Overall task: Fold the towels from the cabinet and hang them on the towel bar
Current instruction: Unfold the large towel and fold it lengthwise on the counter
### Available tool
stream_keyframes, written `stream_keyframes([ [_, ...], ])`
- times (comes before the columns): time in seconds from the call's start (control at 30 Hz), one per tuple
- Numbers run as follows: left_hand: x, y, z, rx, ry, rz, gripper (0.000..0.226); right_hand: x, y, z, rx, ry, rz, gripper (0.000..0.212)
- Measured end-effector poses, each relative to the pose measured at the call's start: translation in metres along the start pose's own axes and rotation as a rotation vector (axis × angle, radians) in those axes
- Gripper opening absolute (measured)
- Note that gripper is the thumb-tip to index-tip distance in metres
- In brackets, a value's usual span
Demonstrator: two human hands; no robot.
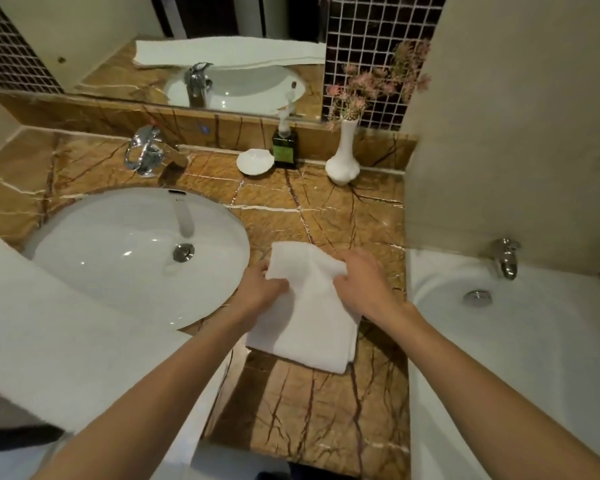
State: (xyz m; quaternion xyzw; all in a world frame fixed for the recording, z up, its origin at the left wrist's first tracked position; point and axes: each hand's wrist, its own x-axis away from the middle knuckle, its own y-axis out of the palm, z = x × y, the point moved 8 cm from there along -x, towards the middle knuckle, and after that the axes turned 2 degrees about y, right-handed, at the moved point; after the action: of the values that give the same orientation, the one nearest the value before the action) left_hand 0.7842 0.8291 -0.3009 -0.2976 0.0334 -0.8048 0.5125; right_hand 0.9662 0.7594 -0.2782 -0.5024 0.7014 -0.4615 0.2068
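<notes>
A small white towel (309, 317) lies folded on the brown marble counter (326, 209), to the right of the sink. My left hand (260, 289) grips its left edge near the far end, fingers curled into the cloth. My right hand (364, 282) grips the right edge at about the same height, bunching the fabric. The towel's far part is lifted a little between both hands; its near part lies flat in layers. A larger white towel (59, 327) drapes across the lower left, over my left side. No towel bar is in view.
The white oval sink (84, 271) with a chrome tap (146, 150) fills the left. At the counter's back stand a white shell dish (255, 161), a green soap bottle (285, 148) and a white vase with pink flowers (343, 157). A bathtub (430, 341) borders the right.
</notes>
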Motion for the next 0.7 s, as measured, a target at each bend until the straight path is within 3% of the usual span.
stream_keyframes([
  [0.17,0.016,-0.017,-0.01,0.26,-0.072,-0.057,0.028,0.053,-0.011,-0.019,-0.173,-0.078,0.179,0.023],
  [0.33,0.027,-0.031,-0.022,0.394,-0.075,-0.096,0.019,0.078,0.019,-0.025,-0.014,-0.165,0.043,0.024],
  [0.43,0.026,-0.03,-0.022,0.315,-0.018,-0.117,0.023,0.074,0.03,-0.029,-0.005,-0.202,-0.034,0.03],
  [0.53,0.029,-0.02,-0.007,0.202,0.095,-0.168,0.008,0.072,0.036,-0.032,-0.028,-0.232,-0.088,0.033],
  [0.7,0.025,-0.034,0.019,0.065,0.205,0.014,0.014,0.075,0.036,-0.041,-0.125,-0.295,-0.067,0.025],
])
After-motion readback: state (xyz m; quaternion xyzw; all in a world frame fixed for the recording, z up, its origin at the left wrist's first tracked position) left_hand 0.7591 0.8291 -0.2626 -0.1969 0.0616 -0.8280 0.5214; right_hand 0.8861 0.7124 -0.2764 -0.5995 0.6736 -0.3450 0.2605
